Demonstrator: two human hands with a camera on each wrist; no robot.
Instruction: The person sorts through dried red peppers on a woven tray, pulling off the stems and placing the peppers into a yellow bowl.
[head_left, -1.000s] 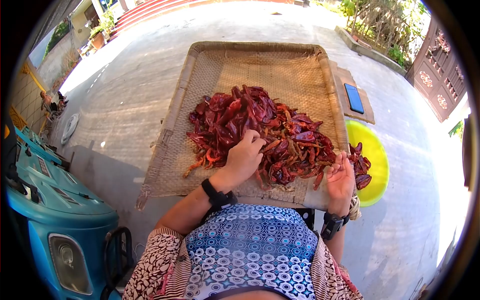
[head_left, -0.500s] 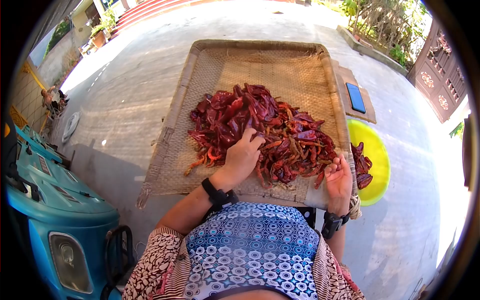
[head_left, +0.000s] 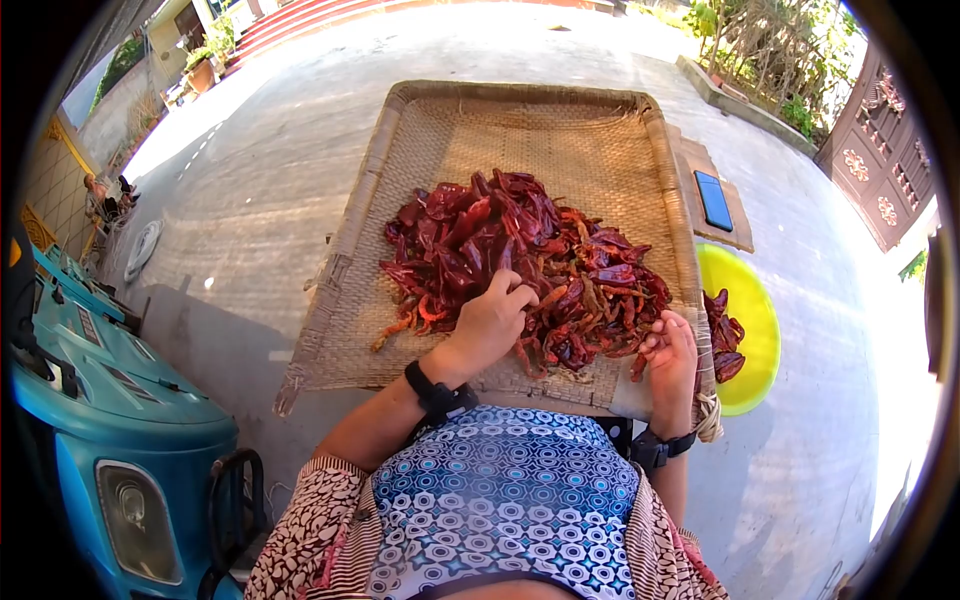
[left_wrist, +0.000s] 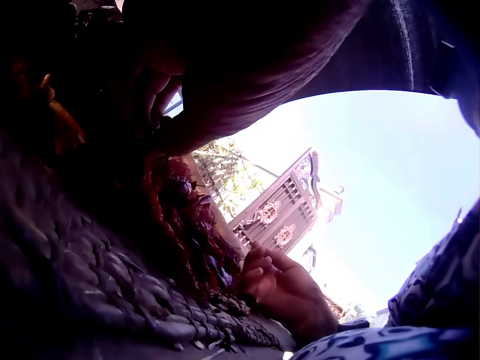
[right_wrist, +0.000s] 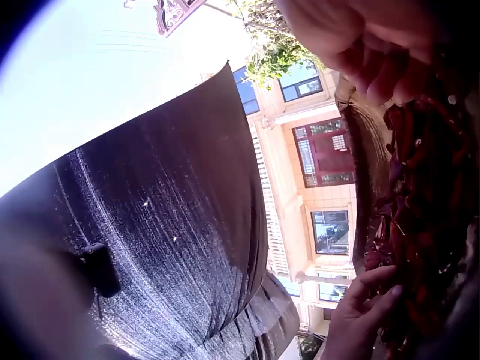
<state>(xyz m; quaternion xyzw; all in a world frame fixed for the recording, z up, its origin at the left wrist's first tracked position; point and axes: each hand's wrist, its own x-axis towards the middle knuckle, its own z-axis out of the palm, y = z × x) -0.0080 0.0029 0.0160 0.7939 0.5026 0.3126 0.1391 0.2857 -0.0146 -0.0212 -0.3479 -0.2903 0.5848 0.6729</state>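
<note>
Glossy dark red dried chilies (head_left: 455,235) are heaped on a woven bamboo tray (head_left: 520,130), mixed with thinner, browner, shrivelled ones (head_left: 605,295) on the right. At the near side of the heap, my left hand (head_left: 488,325) pinches a dark red chili, its fingertips partly hidden among the pods. My right hand (head_left: 672,362) hovers over the tray's near right corner, fingers loosely curled beside the heap's edge. Those curled fingers (right_wrist: 382,75) show no chili between them in the right wrist view. Most of the left wrist view is in deep shadow.
A yellow-green basin (head_left: 765,330) with several large dark chilies (head_left: 725,340) stands right of the tray. Beyond it a blue phone (head_left: 713,200) lies on a board. A teal vehicle (head_left: 130,420) is close on the left. Concrete ground surrounds the tray.
My right hand has turned from palm up to more sideways, its fingers curling in toward the chilies. My left hand stays at the heap with only a slight shift of the fingers.
</note>
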